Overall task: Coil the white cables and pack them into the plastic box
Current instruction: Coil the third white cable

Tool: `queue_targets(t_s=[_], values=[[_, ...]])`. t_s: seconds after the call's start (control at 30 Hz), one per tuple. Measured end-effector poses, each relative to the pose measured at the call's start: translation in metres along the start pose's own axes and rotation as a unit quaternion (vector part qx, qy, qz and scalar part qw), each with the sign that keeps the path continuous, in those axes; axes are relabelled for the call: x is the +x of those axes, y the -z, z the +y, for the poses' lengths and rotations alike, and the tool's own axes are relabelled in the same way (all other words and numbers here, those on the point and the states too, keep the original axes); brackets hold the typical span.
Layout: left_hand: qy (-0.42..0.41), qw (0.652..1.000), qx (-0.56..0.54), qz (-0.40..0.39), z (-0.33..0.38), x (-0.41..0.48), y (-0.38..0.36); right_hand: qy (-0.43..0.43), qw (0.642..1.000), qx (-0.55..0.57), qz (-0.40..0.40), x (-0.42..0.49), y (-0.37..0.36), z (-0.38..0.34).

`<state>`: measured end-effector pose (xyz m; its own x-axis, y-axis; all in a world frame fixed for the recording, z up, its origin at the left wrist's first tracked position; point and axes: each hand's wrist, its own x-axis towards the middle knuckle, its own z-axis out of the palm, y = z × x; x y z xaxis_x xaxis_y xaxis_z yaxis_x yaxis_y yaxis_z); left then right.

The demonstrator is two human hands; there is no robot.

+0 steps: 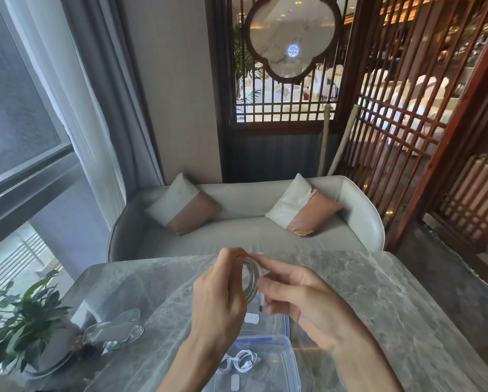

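We are seeing the plastic box (265,360) sitting at the tabletop's (392,301) near edge, coiled cables (238,362) lying in it, a plant (19,321) standing at the left edge.

Soft daylight comes in from the window (19,131) at the left of the frame, cool and bluish, while the room behind the lattice screen (401,114) at upper right glows warm yellow. The marble table (378,301) carries a pale sheen across its middle (no hard glare). Shadows stay faint. Straight lines bow outward toward the frame edges. Both hands, lower centre, are slightly smeared, and the cable coil (251,278) between them blurs to grey.
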<state>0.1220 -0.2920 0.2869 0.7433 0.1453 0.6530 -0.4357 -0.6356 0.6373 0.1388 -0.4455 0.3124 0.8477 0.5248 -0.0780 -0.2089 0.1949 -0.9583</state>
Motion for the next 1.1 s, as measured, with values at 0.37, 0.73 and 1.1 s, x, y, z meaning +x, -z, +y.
queue_targets(t_s=[0.37,0.73,1.1], values=[[0.08,0.994,-0.08,0.015,-0.001,-0.008,-0.016,0.19,0.925,-0.159,0.287,0.015,-0.015,0.023],[0.091,0.991,-0.096,-0.001,-0.008,-0.007,-0.024,0.179,0.909,-0.196,0.321,0.023,-0.02,0.05],[0.156,0.954,-0.253,-0.028,-0.004,0.01,-0.015,-0.032,0.999,0.028,-0.015,0.021,0.016,0.031]])
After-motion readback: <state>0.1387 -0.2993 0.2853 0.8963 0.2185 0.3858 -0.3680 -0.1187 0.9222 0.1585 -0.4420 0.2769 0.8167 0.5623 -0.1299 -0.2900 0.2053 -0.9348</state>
